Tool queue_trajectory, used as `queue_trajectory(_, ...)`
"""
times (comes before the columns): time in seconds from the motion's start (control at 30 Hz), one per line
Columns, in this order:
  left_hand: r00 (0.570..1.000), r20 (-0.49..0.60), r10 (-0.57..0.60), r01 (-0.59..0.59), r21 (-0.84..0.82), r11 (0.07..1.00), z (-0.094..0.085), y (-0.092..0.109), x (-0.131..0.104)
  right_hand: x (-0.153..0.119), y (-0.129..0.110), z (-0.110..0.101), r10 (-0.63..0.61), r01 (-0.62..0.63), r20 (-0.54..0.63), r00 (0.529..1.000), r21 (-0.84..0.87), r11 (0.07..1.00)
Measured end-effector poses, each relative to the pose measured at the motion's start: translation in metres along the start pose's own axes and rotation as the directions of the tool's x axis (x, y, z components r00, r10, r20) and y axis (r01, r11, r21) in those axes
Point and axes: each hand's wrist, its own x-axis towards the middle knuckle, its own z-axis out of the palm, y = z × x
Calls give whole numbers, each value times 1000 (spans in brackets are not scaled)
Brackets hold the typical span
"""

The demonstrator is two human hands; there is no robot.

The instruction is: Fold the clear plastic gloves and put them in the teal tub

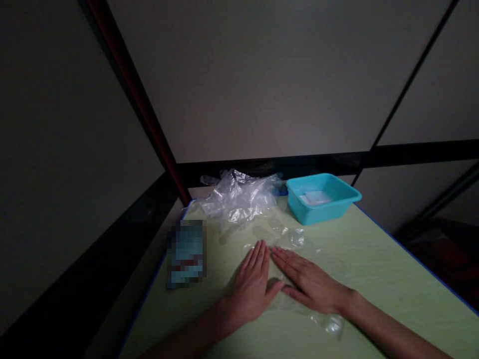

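A thin clear plastic glove (297, 238) lies spread on the pale green table (374, 299), partly hidden under my hands. My left hand (251, 281) rests palm down on its left part, fingers straight and close together. Palm down as well, my right hand (309, 279) lies over its middle and right part with the fingers stretched out. The two thumbs meet or nearly touch near the glove's centre. Neither hand grips anything. Beyond them sits a crumpled heap of clear plastic gloves (243, 197), some finger-shaped ends sticking out.
At the back right stands a turquoise plastic basin (322, 214) with white folded pieces (316, 197) inside. A blurred-out flat item (186, 254) lies by the table's left edge. Panelled walls (262, 89) rise behind and to the left.
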Motion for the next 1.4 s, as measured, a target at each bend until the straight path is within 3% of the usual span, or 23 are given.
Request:
queue_trajectory(0.17, 1000, 2, 25, -25, 40, 999, 0, -6, -3, -3, 3, 3, 5, -5, 25, 1000, -3, 1000)
queue_trajectory(0.43, 998, 45, -52, 47, 106, 993, -9, -16, -11, -6, 5, -2, -7, 6, 24, 1000, 48, 999)
queue_trajectory(0.63, 999, -6, -49, 49, 114, 992, -12, -15, -14, 7, -5, -10, 19, -18, -28, 999, 44, 999)
queue_trajectory(0.9, 1000, -6, -10, 11, 120, 993, -8, -15, -17, 29, -24, 13, 85, -85, -48, 995, -7, 996)
queue_trajectory(1.13, 1000, -1, -10, 10, 147, 989, -5, -18, -18, 19, -24, 24, 78, -82, -60, 995, -77, 994)
queue_trajectory(1.4, 1000, 11, -18, 16, 151, 988, -8, -16, -17, -4, -22, 20, 80, -83, -29, 996, -135, 987)
